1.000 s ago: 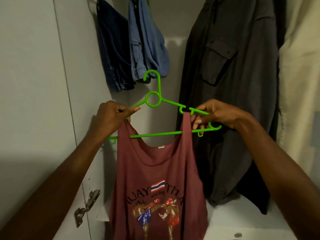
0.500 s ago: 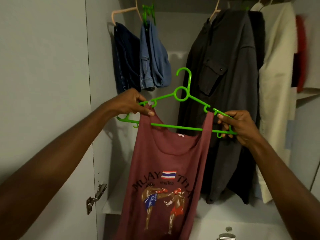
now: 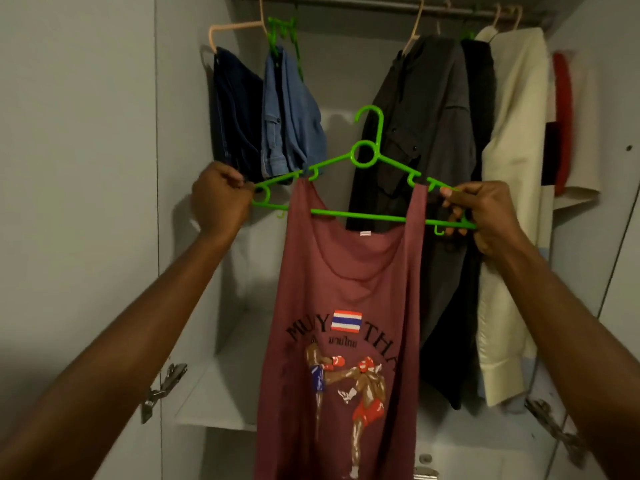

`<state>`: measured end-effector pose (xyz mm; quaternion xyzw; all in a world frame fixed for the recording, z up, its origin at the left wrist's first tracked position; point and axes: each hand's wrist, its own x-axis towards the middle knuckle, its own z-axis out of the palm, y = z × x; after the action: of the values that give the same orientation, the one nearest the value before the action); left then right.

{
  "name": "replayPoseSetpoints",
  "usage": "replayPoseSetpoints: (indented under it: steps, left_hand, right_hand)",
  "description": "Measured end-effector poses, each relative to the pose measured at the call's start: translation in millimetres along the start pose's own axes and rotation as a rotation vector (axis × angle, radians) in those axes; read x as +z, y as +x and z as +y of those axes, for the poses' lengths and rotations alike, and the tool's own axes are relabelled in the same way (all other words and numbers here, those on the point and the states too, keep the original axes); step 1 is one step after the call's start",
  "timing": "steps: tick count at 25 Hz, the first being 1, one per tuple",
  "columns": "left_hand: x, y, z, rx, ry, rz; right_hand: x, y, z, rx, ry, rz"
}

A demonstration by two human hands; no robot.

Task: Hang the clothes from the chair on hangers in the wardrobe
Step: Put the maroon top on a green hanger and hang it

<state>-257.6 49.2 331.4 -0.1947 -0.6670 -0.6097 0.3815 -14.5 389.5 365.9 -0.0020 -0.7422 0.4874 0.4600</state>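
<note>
We face the open white wardrobe [image 3: 104,168], its metal rail [image 3: 346,1] at twelve o'clock carrying dark jeans [image 3: 235,116], blue denim shorts [image 3: 291,112], a charcoal shirt [image 3: 426,133] and a cream jacket [image 3: 512,133]. Centre frame hangs our maroon sleeveless boxing-print vest [image 3: 343,306], its straps over the bright green plastic hanger [image 3: 363,157], well below the rail. Both forearms reach up and forward. Our left hand [image 3: 218,199] pinches the hanger's nine o'clock tip; our right hand [image 3: 485,216] grips its three o'clock end, fingers curled round it.
</note>
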Motion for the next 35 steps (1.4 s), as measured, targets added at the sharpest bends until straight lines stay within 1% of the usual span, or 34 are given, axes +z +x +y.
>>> replayPoseSetpoints:
  steps: [1,2,3,4,5,6,7,10,12,15,17,19,22,25,29,31,33,35]
  left_hand:
    - [1.6,-15.8,-5.1,-0.067,-0.046,-0.008]
    - [6.6,-34.3,-9.7,-0.187,-0.160,-0.164]
    - [13.2,-53.5,-14.0,-0.315,-0.264,-0.416]
    - [19.7,-71.2,-19.3,-0.387,-0.300,-0.671]
    - [26.1,-85.1,-28.0,-0.397,-0.295,-0.860]
    - [31.5,-95.0,-35.7,-0.386,-0.286,-0.976]
    - [36.0,-100.2,-43.8,-0.374,-0.291,-1.025]
    - [37.5,-88.6,-72.3,-0.394,-0.341,-1.037]
    - [36.2,-71.6,-87.2,-0.381,-0.327,-1.051]
    - [31.9,-53.1,-97.3,-0.373,-0.223,-1.080]
    - [34.0,-46.2,-104.1,-0.279,-0.079,-1.098]
    - [35.7,-41.7,-110.1,-0.223,-0.016,-1.061]
    - [44.7,-42.5,-118.7,-0.225,-0.037,-0.978]
    - [60.5,-52.5,-123.4,-0.290,-0.122,-0.949]
    - [81.2,-63.2,-121.6,-0.498,-0.267,-0.916]
    - [91.9,-65.3,-117.7,-0.583,-0.302,-0.881]
    - [101.6,-63.9,-109.7,-0.626,-0.304,-0.820]
    - [111.0,-61.2,-100.4,-0.621,-0.289,-0.760]
  right_hand:
    - [-2.5,2.4,-3.4,-0.001,0.001,0.013]
    - [-4.7,4.7,-6.5,0.000,0.002,0.024]
    - [-7.2,7.6,-10.1,0.003,0.000,0.031]
    - [-9.6,9.9,-13.9,0.011,-0.004,0.032]
    - [-11.1,11.4,-17.2,0.018,-0.010,0.030]
    - [-12.7,12.6,-20.3,0.021,-0.015,0.028]
    - [-15.3,13.7,-22.2,0.022,-0.025,0.030]
    - [-27.5,15.4,-20.5,0.015,-0.078,0.047]
    - [-38.1,13.6,-19.7,0.007,-0.075,0.097]
    - [-43.5,9.0,-20.7,0.029,-0.076,0.127]
    - [-44.4,7.0,-27.6,0.026,-0.085,0.144]
    - [-45.0,8.4,-38.3,-0.012,-0.107,0.148]
    - [-39.8,10.4,-60.9,-0.074,-0.174,0.146]
    - [-31.8,10.4,-81.8,-0.079,-0.241,0.158]
    - [-27.4,9.3,-102.8,-0.049,-0.328,0.223]
    - [-26.4,6.1,-114.6,-0.055,-0.379,0.256]
    - [-26.3,3.7,-126.0,-0.077,-0.442,0.287]
    - [-27.6,2.6,-137.2,-0.106,-0.497,0.321]
